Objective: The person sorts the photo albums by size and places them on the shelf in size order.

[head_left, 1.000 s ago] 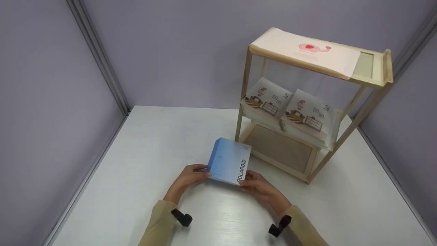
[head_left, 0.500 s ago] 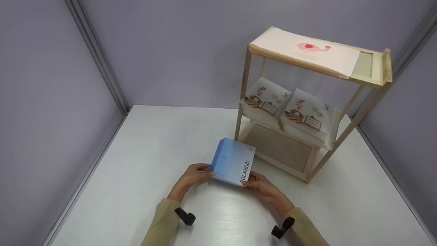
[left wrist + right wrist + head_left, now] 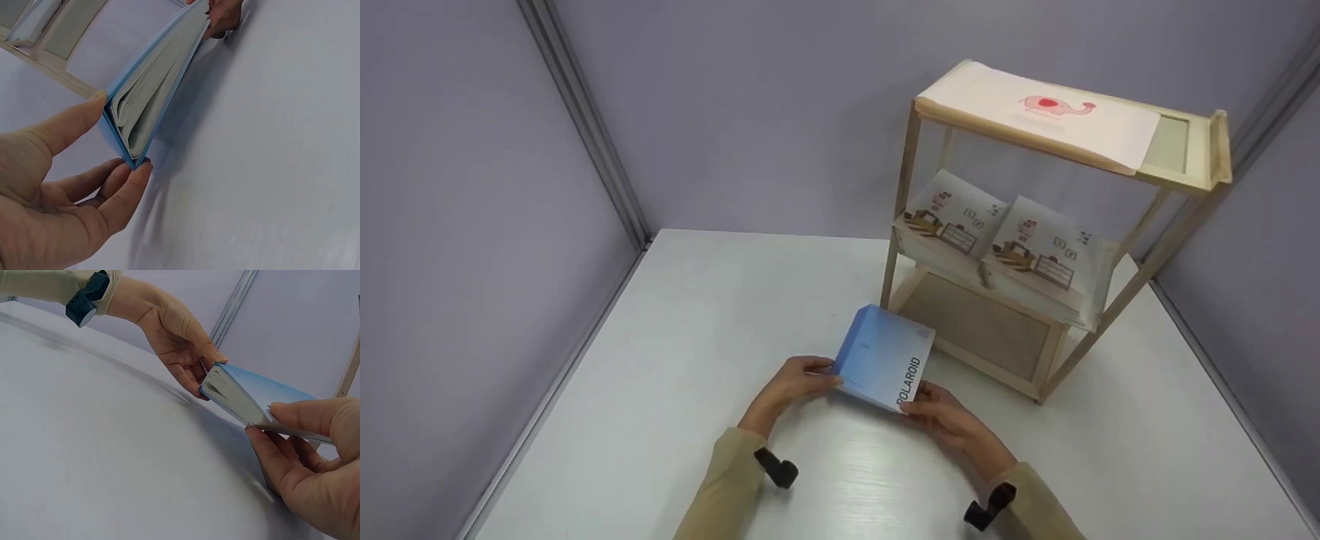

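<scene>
A blue-to-white hardcover book point(image 3: 881, 356) lettered POLAROID is held between both hands, tilted over the white table in front of the rack. My left hand point(image 3: 791, 386) pinches its spine-side lower corner, thumb on the front cover and fingers beneath, as the left wrist view shows. At the other lower corner, my right hand point(image 3: 952, 424) grips the same way, its thumb over the lettering. The page edges of the book point(image 3: 163, 79) face the left wrist camera, with gaps among the leaves. In the right wrist view, shadow lies under the book point(image 3: 230, 396).
A wooden rack point(image 3: 1084, 364) stands behind and right of the book, close to its far corner. Two matching picture-covered booklets point(image 3: 956, 214) lean on its middle shelf. White cloth with a pink elephant point(image 3: 1050, 105) covers most of its top. Grey walls enclose the white table point(image 3: 720, 300).
Both hands have carried the book a little to the right, nearer the rack, keeping the same grip. The head view has shifted slightly.
</scene>
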A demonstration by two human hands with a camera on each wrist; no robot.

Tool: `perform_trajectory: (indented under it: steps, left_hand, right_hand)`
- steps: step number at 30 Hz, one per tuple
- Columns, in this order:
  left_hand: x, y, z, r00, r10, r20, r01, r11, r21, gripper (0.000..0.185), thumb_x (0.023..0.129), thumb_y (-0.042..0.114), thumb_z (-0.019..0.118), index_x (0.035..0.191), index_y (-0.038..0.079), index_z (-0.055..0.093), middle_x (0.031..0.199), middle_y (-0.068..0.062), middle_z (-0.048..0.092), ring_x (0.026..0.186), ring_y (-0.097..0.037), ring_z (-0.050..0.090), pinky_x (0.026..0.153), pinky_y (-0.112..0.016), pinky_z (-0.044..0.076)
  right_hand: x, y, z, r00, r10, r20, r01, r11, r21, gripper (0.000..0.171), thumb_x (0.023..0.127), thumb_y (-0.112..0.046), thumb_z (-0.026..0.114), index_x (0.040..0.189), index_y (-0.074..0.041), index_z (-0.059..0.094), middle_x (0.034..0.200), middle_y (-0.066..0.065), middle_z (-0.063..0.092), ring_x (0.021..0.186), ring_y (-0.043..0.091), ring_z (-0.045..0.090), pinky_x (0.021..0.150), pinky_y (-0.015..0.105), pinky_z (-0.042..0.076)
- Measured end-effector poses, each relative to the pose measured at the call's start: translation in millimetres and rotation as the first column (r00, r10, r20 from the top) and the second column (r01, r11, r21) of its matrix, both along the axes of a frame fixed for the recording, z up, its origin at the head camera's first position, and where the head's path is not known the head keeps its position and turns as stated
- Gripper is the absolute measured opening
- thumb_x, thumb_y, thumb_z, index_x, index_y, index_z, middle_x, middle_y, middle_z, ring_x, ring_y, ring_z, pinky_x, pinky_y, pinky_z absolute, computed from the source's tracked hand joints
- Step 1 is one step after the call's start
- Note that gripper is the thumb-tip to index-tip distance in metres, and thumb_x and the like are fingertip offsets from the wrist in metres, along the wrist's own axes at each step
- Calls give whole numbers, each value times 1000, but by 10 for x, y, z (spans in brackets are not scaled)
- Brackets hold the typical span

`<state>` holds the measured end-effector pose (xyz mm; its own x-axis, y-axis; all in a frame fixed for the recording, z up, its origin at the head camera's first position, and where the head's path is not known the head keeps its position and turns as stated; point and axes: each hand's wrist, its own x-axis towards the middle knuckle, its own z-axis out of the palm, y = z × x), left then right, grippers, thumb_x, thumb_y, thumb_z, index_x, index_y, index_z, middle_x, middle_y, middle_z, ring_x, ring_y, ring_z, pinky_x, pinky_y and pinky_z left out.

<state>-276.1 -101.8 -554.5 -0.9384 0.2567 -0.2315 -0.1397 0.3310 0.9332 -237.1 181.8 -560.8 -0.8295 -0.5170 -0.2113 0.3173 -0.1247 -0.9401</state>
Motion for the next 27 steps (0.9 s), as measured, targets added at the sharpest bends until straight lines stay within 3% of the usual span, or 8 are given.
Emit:
perform_trajectory:
  steps: [8, 17, 27]
  left_hand:
    - [-56, 115, -44, 1000, 0, 14, 0, 1000, -11, 64, 76, 34, 76, 128, 4, 54, 126, -15, 56, 111, -26, 56, 93, -37, 47]
    - [-97, 212, -23, 999, -33, -16, 32, 999, -7, 60, 79, 32, 73, 127, 3, 55, 125, -15, 56, 113, -28, 54, 94, -39, 46]
    - [-116, 256, -42, 999, -44, -12, 44, 999, -4, 60, 79, 33, 73, 129, 5, 54, 126, -13, 56, 113, -27, 54, 93, -39, 46]
  right_hand:
    - [15, 79, -3, 999, -36, -4, 36, 999, 15, 64, 90, -1, 55, 142, 8, 18, 121, 5, 56, 110, 17, 56, 99, 34, 42]
    - [-33, 173, -193, 996, -93, 17, 94, 993, -71, 63, 89, 4, 54, 141, 8, 19, 120, 9, 55, 111, 20, 56, 94, 29, 47]
    - [-9, 207, -195, 994, -107, 33, 110, 989, -94, 62, 90, 6, 51, 142, 8, 17, 121, 8, 55, 113, 20, 55, 97, 30, 44]
